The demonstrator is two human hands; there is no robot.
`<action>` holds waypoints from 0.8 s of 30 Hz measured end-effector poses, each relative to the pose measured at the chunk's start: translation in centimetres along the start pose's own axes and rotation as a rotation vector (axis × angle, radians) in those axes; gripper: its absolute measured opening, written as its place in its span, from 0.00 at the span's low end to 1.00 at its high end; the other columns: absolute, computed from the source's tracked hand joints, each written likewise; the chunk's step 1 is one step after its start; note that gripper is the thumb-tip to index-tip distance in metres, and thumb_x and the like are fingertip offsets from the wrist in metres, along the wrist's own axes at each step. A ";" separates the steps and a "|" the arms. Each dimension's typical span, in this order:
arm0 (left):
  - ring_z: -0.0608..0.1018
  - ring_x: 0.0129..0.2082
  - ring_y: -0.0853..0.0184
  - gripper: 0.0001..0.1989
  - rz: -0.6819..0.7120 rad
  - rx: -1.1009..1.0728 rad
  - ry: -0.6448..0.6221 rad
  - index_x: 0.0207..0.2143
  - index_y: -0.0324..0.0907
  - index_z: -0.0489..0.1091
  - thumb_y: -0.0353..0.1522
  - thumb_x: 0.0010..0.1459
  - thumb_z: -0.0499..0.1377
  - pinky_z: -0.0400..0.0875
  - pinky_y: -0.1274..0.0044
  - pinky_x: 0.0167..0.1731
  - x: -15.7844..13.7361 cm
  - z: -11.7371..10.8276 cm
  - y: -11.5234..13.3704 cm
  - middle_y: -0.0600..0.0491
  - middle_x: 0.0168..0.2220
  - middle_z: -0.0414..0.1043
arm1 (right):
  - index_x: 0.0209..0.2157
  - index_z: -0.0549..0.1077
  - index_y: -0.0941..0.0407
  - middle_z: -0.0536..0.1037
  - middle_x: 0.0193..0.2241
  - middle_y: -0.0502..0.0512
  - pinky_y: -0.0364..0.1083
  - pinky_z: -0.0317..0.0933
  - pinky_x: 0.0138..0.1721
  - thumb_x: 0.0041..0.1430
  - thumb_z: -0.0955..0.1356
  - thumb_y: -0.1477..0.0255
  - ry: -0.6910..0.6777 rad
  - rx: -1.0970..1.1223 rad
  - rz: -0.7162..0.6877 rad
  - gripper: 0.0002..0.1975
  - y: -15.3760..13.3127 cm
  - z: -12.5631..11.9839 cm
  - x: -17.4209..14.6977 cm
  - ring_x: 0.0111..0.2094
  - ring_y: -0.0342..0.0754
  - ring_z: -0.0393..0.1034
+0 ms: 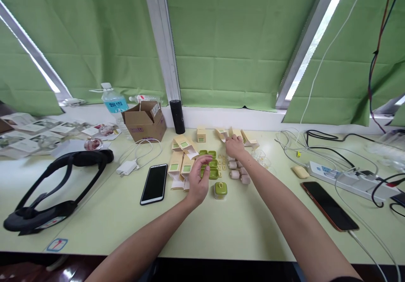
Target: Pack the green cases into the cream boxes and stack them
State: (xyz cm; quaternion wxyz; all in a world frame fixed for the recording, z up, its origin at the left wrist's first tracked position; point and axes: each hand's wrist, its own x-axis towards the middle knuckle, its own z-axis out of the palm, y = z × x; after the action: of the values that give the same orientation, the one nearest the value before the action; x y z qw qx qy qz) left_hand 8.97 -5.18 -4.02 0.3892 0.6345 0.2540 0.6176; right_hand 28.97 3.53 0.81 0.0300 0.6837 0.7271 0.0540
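Note:
My right hand reaches to the back of the table, its fingers curled down at the small tan cardboard boxes; whether it grips one is hidden. My left hand hovers with fingers apart and nothing in it, beside green plastic lids. In front stands a small clear container with a green lid and a ring on top. Small yellowish rings lie in rows between the lids and several pale pinkish rolls. More tan boxes lie at left, and one tan box stands upright behind.
Left are a phone, a white charger, a black headset, a brown carton, a water bottle and a black cylinder. Right are a power strip with cables, another phone and clear plastic pieces.

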 end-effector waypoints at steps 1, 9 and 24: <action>0.74 0.55 0.56 0.12 -0.016 -0.015 -0.004 0.48 0.45 0.73 0.41 0.68 0.58 0.69 0.61 0.58 0.0 0.0 0.1 0.45 0.51 0.73 | 0.51 0.77 0.62 0.76 0.54 0.72 0.58 0.51 0.54 0.58 0.64 0.82 0.034 -0.001 0.009 0.20 0.0 -0.2 -0.3 0.58 0.65 0.63; 0.74 0.55 0.59 0.19 -0.202 -0.126 -0.040 0.56 0.46 0.63 0.43 0.68 0.58 0.71 0.64 0.55 0.8 0.0 0.3 0.45 0.56 0.70 | 0.59 0.71 0.60 0.69 0.62 0.66 0.54 0.62 0.45 0.59 0.58 0.86 0.410 0.142 -0.018 0.28 -1.7 -0.8 -8.0 0.48 0.59 0.72; 0.79 0.41 0.67 0.25 -0.233 -0.382 -0.018 0.60 0.58 0.49 0.50 0.67 0.57 0.77 0.73 0.39 1.3 0.5 0.3 0.52 0.48 0.73 | 0.53 0.76 0.51 0.79 0.53 0.65 0.61 0.70 0.41 0.70 0.61 0.73 0.608 0.552 -0.485 0.16 -4.9 3.3 -16.0 0.48 0.62 0.75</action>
State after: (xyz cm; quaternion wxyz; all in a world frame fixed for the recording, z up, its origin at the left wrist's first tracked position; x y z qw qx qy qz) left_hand 9.55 -4.43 -2.94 0.5734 0.5212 0.2003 0.5996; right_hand 25.52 -12.61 -3.53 -0.3551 0.4299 0.8288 0.0476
